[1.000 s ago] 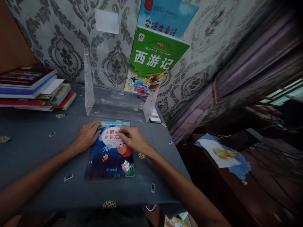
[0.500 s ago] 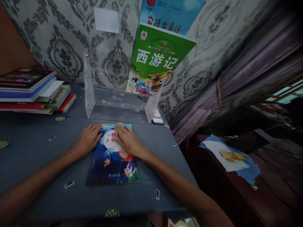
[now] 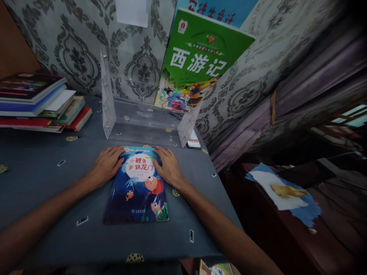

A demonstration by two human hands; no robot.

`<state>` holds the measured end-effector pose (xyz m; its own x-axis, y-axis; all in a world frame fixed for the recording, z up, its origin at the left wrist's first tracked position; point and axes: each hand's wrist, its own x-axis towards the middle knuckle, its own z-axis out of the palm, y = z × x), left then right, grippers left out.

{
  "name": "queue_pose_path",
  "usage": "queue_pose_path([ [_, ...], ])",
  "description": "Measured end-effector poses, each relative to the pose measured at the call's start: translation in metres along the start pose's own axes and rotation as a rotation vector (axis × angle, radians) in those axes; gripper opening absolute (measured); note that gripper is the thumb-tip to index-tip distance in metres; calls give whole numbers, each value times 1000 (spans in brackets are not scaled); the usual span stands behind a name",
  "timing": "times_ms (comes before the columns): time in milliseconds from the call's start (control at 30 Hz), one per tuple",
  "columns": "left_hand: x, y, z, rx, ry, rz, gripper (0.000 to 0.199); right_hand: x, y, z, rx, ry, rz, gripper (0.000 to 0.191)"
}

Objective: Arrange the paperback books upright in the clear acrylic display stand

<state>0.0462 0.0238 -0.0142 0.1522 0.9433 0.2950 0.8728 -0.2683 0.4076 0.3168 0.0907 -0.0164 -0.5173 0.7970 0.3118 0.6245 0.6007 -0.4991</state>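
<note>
A dark blue picture book [image 3: 134, 198] lies face up, with a white circle, red title characters and orange fish on its cover. My left hand [image 3: 107, 166] rests at its upper left edge, fingers stretched forward and thumb touching the cover's side. At the upper right edge lies my right hand [image 3: 169, 166], its fingers extended towards the top corner and the thumb over the cover's edge. Beyond the book stands a clear acrylic rack [image 3: 137, 131]. A green book [image 3: 197, 65] leans upright at the rack's right side, in front of a light blue book [image 3: 223, 13].
Several books are stacked [image 3: 34, 101] at the left back of the grey cloth-covered table [image 3: 51, 198]. Patterned wallpaper [image 3: 77, 57] closes the rear. Past the table's right edge hang purple curtains [image 3: 246, 130], above a dark red surface with a blue cloth [image 3: 306, 212].
My right hand has moved right, from on top of the cover to the book's right edge, uncovering the title and the large fish. The view has tilted slightly down.
</note>
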Motion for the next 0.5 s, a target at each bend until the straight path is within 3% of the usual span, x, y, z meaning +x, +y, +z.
queue_pose_path([
  [300, 8, -3, -12, -187, 21, -94, 40, 8, 21, -8, 202, -6, 23, 36],
  [500, 6, 0, -13, -147, 12, -83, 39, 7, 22, -6, 211, -1, 23, 38],
])
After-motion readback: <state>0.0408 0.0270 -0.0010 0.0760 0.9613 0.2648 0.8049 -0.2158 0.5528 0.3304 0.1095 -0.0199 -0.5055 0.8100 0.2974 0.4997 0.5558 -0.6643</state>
